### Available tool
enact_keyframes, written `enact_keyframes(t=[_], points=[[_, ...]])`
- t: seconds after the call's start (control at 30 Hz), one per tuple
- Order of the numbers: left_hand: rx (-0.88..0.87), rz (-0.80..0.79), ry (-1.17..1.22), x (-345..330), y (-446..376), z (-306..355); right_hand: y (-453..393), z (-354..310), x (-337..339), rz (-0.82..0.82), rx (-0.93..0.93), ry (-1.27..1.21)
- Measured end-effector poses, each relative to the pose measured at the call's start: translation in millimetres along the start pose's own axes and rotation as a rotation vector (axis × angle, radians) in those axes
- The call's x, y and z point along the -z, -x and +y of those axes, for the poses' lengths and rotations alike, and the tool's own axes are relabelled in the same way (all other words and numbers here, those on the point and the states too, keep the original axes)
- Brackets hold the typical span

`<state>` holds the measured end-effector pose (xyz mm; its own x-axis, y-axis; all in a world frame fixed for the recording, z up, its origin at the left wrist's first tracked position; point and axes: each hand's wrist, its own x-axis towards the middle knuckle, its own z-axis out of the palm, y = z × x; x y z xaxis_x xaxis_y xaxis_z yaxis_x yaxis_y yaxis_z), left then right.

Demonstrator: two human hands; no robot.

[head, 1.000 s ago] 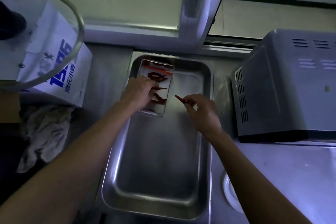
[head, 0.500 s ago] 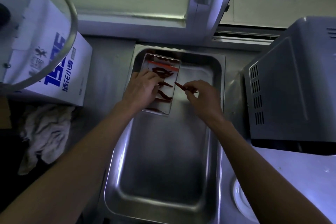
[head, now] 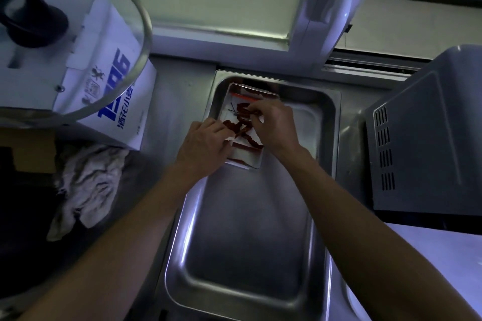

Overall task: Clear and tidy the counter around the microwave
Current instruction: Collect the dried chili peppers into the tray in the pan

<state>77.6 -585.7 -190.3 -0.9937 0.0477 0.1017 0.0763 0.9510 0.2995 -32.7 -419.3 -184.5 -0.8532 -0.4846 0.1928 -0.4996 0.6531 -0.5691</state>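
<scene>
A small clear container point(head: 251, 162) sits in the far left corner of a large steel tray point(head: 326, 169) on the counter. Several dried red chilies point(head: 252, 142) lie inside it. My left hand point(head: 206, 142) holds the container's left edge, fingers curled over the rim. My right hand point(head: 276, 125) is over the container, its fingertips pinching a chili down among the others. The grey microwave point(head: 422, 138) stands to the right of the tray.
A white box with blue print point(head: 122, 91) stands at the left with a glass pot lid point(head: 142, 41) leaning over it. A crumpled cloth point(head: 86, 185) lies below the box. A white plate edge point(head: 354, 302) shows at the bottom right. A window frame runs behind.
My right hand carried a chili from the tray's middle leftward and now has it over the container. My left hand stayed at the container's left edge.
</scene>
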Motion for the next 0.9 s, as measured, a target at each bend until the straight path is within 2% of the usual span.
enact_keyframes(t=[0.1, 0.2, 0.37, 0.57, 0.9], points=[[-0.001, -0.009, -0.003, 2, 2, 2, 10, -1, 6, 0.005, -0.037, 0.006], [0.001, -0.011, -0.003, 1, 5, 10, 33, 0, 23, -0.063, -0.104, 0.022], [0.039, -0.111, 0.019, 11, 13, 43, 90, -3, 63, -0.134, -0.198, 0.031], [0.001, -0.211, -0.039, 24, 30, 106, 167, -5, 114, -0.166, -0.305, 0.038], [-0.117, -0.315, -0.076, 20, 90, 230, 302, 17, 183, -0.11, -0.437, 0.048]])
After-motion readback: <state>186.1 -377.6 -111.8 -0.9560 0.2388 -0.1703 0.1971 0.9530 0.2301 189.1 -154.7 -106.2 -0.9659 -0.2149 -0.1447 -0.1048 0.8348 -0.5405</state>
